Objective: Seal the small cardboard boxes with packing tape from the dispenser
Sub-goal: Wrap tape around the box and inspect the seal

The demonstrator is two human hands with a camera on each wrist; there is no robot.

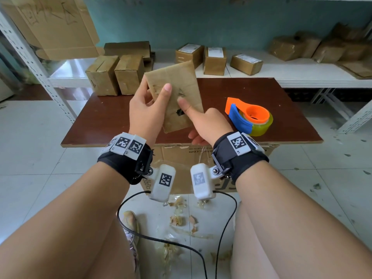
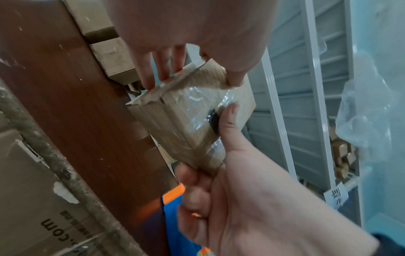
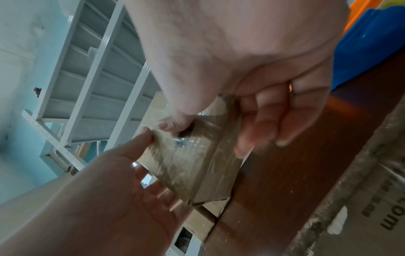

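Note:
I hold a small brown cardboard box (image 1: pixel 177 93), wrapped in clear tape, tilted in the air above the brown table (image 1: pixel 108 119). My left hand (image 1: pixel 153 93) grips its left side, thumb on the front face and fingers behind. My right hand (image 1: pixel 189 119) grips the lower right end, thumb pressed on the front by a dark mark and fingers curled underneath. The left wrist view shows the box (image 2: pixel 186 117) between my left hand (image 2: pixel 197 78) and right hand (image 2: pixel 210 142). The orange and blue tape dispenser (image 1: pixel 249 115) lies on the table to the right, untouched.
Two plain boxes (image 1: pixel 116 75) stand at the table's back left. Three labelled boxes (image 1: pixel 214 60) sit on the white shelf (image 1: pixel 302 73) behind, with wrapped parcels (image 1: pixel 298 45) far right. A large carton (image 1: pixel 181 154) stands under the table. Tape scraps and cables lie on the floor.

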